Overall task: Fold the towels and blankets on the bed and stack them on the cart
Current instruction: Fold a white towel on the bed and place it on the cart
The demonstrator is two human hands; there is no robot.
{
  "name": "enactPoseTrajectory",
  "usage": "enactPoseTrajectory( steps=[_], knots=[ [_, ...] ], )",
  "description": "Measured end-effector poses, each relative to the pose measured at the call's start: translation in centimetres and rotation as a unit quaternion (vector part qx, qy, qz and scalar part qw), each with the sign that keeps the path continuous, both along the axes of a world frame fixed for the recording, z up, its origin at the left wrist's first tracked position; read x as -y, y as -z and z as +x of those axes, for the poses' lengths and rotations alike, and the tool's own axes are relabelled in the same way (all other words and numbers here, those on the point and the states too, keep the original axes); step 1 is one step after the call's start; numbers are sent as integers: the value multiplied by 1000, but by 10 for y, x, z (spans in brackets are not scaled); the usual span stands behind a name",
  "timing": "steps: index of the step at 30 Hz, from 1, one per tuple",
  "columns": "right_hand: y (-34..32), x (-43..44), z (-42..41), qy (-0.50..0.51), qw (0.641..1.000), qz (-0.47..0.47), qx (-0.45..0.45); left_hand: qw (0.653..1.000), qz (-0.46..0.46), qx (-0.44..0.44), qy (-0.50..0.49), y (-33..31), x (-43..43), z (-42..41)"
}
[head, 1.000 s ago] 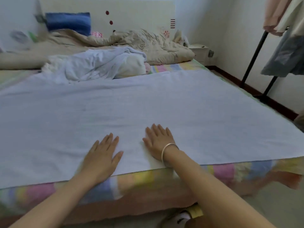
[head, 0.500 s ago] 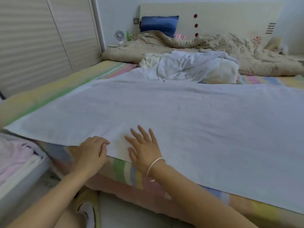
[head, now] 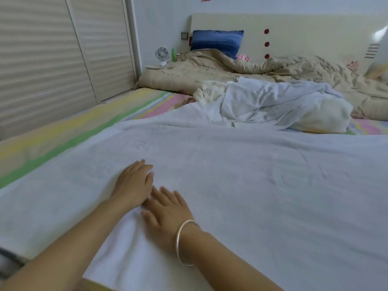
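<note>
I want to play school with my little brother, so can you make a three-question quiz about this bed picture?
1. True or false: the left hand and the right hand both lie flat on the spread white towel.
2. The bracelet is on: A the left wrist, B the right wrist, C neither wrist.
3. Short answer: what colour is the pillow?
Key: 1 true; 2 B; 3 blue.

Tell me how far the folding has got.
Done: nothing folded in view. In hand: left hand and right hand lie flat on the spread white towel, unfolded. Left: that towel, the crumpled white pile behind it; the cart is out of view.
</note>
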State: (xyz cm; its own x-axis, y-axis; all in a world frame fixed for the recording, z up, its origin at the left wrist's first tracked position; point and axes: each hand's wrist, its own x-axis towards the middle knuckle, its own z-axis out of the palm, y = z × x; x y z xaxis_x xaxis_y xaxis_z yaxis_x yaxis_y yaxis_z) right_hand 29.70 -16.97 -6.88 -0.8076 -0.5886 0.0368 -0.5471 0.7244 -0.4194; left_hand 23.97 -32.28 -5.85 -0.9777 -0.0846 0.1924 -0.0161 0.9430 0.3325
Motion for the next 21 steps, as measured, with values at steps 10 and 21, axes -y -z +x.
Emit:
enactPoseTrajectory(
  steps=[10,21],
  knots=[
    [-34,-90,-168,220,973,-21,-66,997,-15,22,75,-38,-15,-115],
    [-70,-84,-325,339,939,20,-53,995,-4,32,92,-39,0,-261]
  ],
)
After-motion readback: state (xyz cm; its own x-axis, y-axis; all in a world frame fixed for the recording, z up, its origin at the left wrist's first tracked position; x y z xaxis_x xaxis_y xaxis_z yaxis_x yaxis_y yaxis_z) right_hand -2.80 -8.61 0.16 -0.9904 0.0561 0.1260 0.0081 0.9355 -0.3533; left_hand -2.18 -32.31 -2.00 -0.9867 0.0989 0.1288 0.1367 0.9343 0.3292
